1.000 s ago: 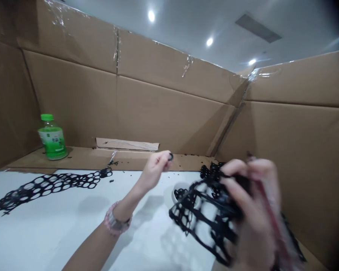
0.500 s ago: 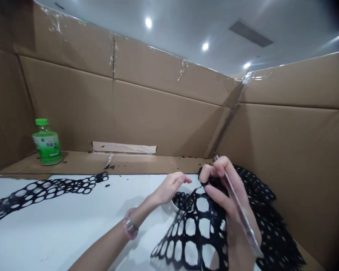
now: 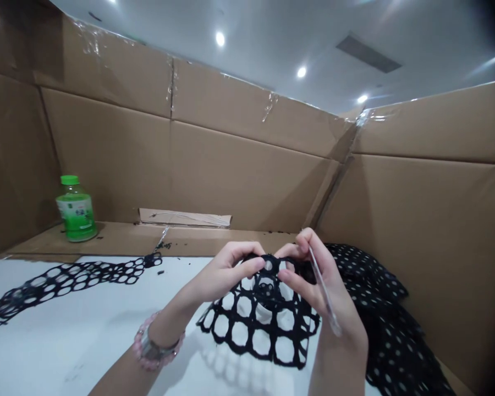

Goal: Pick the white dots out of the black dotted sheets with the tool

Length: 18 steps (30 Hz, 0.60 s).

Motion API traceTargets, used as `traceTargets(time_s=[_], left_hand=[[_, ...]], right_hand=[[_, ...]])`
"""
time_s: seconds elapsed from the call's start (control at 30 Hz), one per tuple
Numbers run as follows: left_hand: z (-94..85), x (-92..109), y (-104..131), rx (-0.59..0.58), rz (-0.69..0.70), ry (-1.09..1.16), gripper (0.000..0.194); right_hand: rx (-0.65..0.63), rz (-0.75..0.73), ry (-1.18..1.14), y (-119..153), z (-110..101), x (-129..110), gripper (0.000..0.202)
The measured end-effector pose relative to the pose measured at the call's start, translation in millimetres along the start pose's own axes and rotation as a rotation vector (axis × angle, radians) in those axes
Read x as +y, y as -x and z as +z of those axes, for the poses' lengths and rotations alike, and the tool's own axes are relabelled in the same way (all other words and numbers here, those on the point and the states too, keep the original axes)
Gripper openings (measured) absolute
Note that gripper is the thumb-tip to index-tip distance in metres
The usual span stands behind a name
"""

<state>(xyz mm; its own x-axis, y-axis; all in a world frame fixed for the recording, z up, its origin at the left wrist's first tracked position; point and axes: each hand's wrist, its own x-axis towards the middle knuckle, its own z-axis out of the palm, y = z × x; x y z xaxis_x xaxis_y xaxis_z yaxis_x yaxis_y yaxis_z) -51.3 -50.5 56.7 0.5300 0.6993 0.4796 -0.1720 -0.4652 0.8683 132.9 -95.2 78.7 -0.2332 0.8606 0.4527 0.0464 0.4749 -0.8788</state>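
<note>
A piece of black perforated mesh (image 3: 251,336) with large round holes hangs between my hands above the white table. My left hand (image 3: 226,272) pinches its upper left edge between thumb and fingers. With thumb and fingertips, my right hand (image 3: 328,291) grips the upper right part. A thin, clear stick-like tool (image 3: 324,291) is also held in my right hand, slanting down across the palm; its exact kind is unclear. Behind the mesh, a white bowl with small black pieces (image 3: 266,289) shows partly through the holes.
A long black mesh strip (image 3: 78,278) lies at left on the white table (image 3: 119,341). Black sheets with pale dots (image 3: 390,308) are piled at right. A green bottle (image 3: 77,217) stands back left. Cardboard walls (image 3: 247,170) enclose the table; black scraps are scattered near the back.
My left hand has moved from beside the bowl to the mesh and taken hold of its edge. The mesh is now raised and spread between both hands. My right hand has shifted slightly left.
</note>
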Motion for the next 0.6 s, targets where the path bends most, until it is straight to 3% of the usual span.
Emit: traceTargets(time_s=[0.1,0.23,0.3,0.5,0.6], left_hand=[[3.0,-0.6,-0.5,0.037,0.029,-0.094,0.019],[13.5,-1.4,-0.6,0.368,0.261,-0.333,0.007],[18.6,-0.8,0.7,0.412,0.306,-0.35,0.01],[18.7,-11.0,-5.7,0.275,-0.006,0.025,0.023],[6.2,-34.9,-19.5,0.344,-0.068,0.083,0.029]], right_hand=[[0.015,-0.083,0.022,-4.2,4.6,1.3,0.039],[0.108,-0.125,0.103,-6.6,9.5,1.1,0.035],[0.144,-0.128,0.131,-5.6,13.0,0.0,0.033],[0.148,-0.114,0.129,-5.0,16.7,2.2,0.03],[0.158,-0.169,0.136,-5.2,11.7,1.8,0.031]])
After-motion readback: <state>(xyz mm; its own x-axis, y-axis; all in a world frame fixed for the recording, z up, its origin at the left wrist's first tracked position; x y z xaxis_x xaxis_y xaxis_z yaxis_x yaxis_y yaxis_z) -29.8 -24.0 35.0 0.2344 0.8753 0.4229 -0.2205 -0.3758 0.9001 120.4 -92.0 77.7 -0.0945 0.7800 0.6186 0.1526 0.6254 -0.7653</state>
